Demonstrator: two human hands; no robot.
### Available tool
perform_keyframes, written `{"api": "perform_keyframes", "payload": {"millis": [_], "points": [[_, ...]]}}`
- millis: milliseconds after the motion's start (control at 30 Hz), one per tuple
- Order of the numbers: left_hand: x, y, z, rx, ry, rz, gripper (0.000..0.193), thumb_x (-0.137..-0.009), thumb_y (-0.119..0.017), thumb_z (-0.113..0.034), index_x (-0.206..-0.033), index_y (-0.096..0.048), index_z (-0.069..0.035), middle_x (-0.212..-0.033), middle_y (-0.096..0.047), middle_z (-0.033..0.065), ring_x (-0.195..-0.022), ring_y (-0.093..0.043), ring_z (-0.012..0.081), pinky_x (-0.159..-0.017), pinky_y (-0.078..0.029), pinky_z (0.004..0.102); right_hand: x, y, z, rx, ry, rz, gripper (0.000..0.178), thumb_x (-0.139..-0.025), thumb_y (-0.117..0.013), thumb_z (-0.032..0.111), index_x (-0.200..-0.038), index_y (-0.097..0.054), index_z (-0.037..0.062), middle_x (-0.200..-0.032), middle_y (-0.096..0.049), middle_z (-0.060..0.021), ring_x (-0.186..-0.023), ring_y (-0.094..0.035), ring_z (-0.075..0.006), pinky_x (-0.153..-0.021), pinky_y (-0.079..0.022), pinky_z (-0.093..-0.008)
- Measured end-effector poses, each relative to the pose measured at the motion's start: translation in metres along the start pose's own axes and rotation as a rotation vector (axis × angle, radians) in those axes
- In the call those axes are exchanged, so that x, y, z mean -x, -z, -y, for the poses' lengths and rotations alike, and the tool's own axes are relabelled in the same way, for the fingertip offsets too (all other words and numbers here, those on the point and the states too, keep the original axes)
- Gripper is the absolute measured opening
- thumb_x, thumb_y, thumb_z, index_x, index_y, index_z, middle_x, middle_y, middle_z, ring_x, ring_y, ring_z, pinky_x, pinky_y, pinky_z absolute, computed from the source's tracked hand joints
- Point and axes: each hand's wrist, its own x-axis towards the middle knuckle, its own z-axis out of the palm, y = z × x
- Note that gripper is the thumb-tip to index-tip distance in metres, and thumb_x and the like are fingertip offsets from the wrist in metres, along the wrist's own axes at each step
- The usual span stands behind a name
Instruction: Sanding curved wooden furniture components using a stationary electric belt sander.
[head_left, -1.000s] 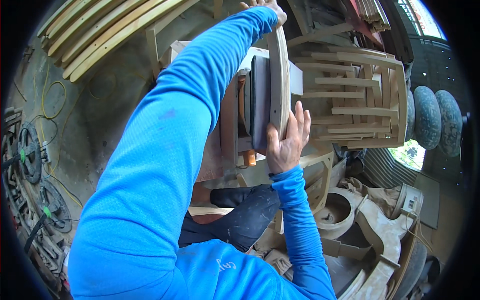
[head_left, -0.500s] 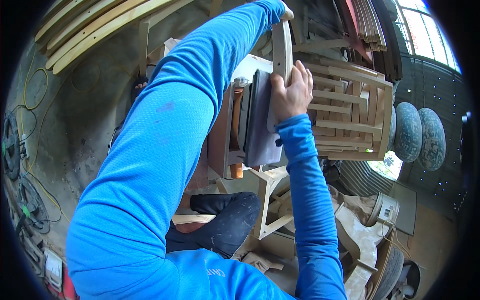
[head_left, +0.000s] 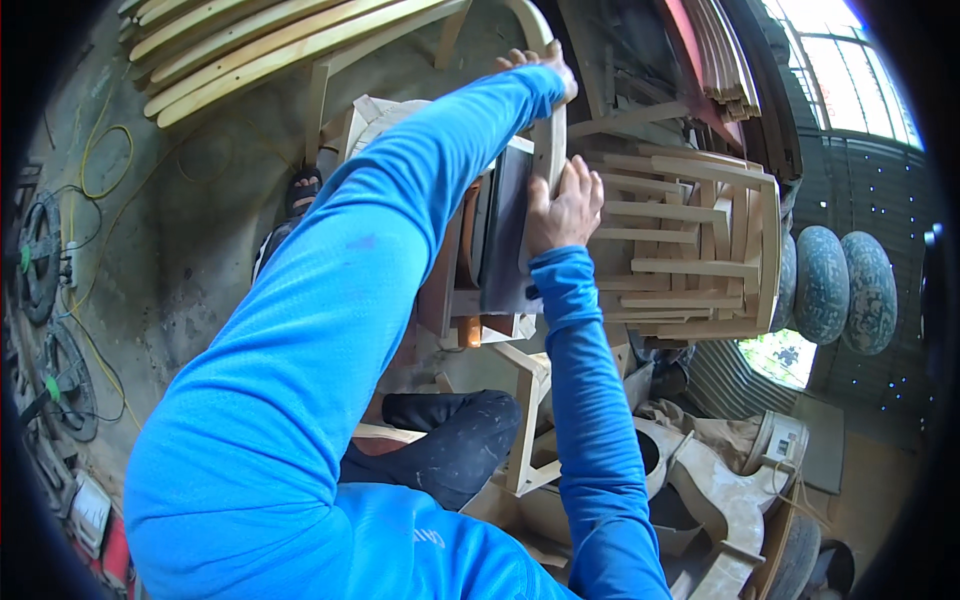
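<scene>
Pinching curved wood piece (head_left: 549,145) with right hand (head_left: 566,208); left hand (head_left: 563,75) farther up, can't really tell its grip; wood's top cropped off.

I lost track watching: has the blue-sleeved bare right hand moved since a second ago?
Yes, forward: the right hand was beside the near end of the grey, flat, rectangular machine face and is now farther along it.

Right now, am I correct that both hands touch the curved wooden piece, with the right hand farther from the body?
Not quite: the head view shows the left hand farther from the body than the right hand; both touch the curved wooden piece.
</scene>
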Motion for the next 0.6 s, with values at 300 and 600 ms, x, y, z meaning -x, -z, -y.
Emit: {"api": "perform_keyframes", "payload": {"millis": [300, 600], "points": [[0.174, 0.014, 0.064, -0.359, -0.203, -0.194, 0.082, -0.094, -0.049, -0.035, -0.164, -0.016, -0.009, -0.172, -0.009, 0.0146, -0.159, 0.001, 0.0324, -0.123, 0.011, 0.0596, 0.176, 0.030, 0.022, -0.239, 0.049, -0.019, 0.058, -0.083, -0.069, 0.021, -0.136, -0.056, 0.0019, -0.157, -0.041, -0.0154, -0.148, -0.026, -0.0448, -0.118, -0.023, -0.0586], [0.396, -0.062, 0.110, -0.290, -0.368, -0.200, 0.096, -0.085, -0.063, -0.035, -0.162, -0.014, -0.004, -0.167, -0.019, 0.0233, -0.158, -0.002, 0.0368, -0.123, 0.003, 0.0637, 0.391, 0.094, 0.006, -0.355, -0.046, 0.011, 0.062, -0.074, -0.071, 0.007, -0.134, -0.059, 0.0006, -0.144, -0.056, -0.0142, -0.147, -0.032, -0.0432, -0.120, -0.024, -0.0518]]}}
